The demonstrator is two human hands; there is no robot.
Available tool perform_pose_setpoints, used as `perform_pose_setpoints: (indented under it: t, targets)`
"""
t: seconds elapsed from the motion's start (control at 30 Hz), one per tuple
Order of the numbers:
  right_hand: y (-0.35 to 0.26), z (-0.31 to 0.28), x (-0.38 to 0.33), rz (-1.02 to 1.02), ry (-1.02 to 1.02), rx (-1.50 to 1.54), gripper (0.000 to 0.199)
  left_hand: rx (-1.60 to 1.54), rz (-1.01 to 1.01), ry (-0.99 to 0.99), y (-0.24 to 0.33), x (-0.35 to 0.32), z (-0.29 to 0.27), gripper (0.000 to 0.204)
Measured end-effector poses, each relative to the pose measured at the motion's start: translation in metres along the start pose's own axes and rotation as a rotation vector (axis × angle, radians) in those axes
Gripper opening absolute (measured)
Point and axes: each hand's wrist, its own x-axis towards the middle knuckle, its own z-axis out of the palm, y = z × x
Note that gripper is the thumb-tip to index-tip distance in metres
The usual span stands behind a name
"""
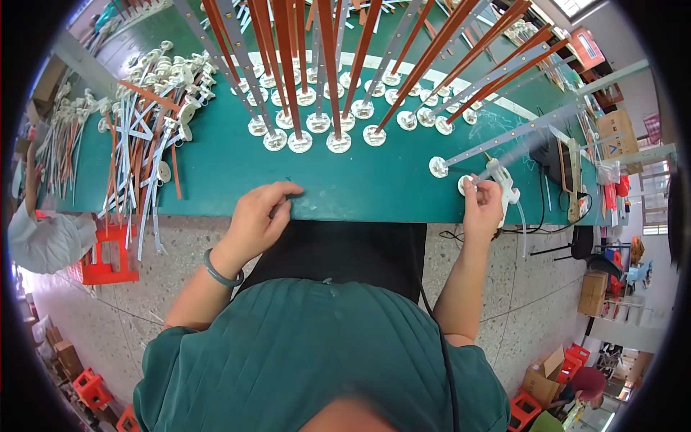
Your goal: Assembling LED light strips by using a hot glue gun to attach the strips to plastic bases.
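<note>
Right of centre in the frame, the right hand (481, 205) is wrapped around a white glue gun (502, 181), fingers closed on its body, the nozzle end pressed close to a small white round disc (466, 184) at the near edge of the green table (230, 169). Whether the nozzle touches the disc, I cannot tell; the thumb covers that spot. Just up and left of it sits another disc with a grey strip (504, 140) running away toward the upper right.

Over at centre-left, the left hand (260, 216) rests curled on the table edge, fingertips down, holding nothing that shows; a green bangle (219, 271) rings that wrist.

Further out, the row of finished strips (331, 72), orange and grey, stands on white discs across the top of the frame, and a loose heap of strips and discs (155, 115) lies at upper left. Red stools (108, 252) sit below that heap on the speckled floor.

The risk here, as I read it: the disc sits very near the table lip, so a nudge from the gun could push it off. The gun's cord (529, 216) hangs off the edge too, and a snag could jerk the nozzle astray.
</note>
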Motion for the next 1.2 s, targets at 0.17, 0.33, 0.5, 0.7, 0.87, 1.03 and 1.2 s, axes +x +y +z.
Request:
perform_pose_setpoints:
  t: [0.17,0.33,0.5,0.7,0.87,1.03,1.2]
  targets:
    - [-0.002,0.019,0.004,-0.173,0.101,0.007,0.021,-0.007,0.033,-0.003,-0.002,-0.001,-0.001,0.024]
    - [0.002,0.025,0.0,-0.111,0.167,0.049,0.021,0.036,0.052,0.01,-0.006,-0.002,0.002,0.023]
    - [0.004,0.022,0.001,-0.036,0.066,0.092,0.022,0.084,0.127,-0.006,-0.005,0.0,0.001,0.022]
    - [-0.039,0.031,0.005,-0.242,0.034,-0.199,0.034,0.093,0.197,0.025,-0.007,0.005,0.002,0.024]
    - [-0.033,0.043,0.025,-0.228,-0.093,0.042,0.024,0.172,0.211,0.007,-0.011,-0.003,0.002,0.025]
    - [-0.018,0.031,0.024,-0.236,-0.123,-0.09,0.02,0.046,0.223,-0.048,-0.019,-0.013,-0.005,0.026]
    - [-0.025,0.027,0.016,-0.286,-0.181,-0.111,0.023,-0.125,0.146,-0.168,-0.013,-0.04,-0.032,0.026]
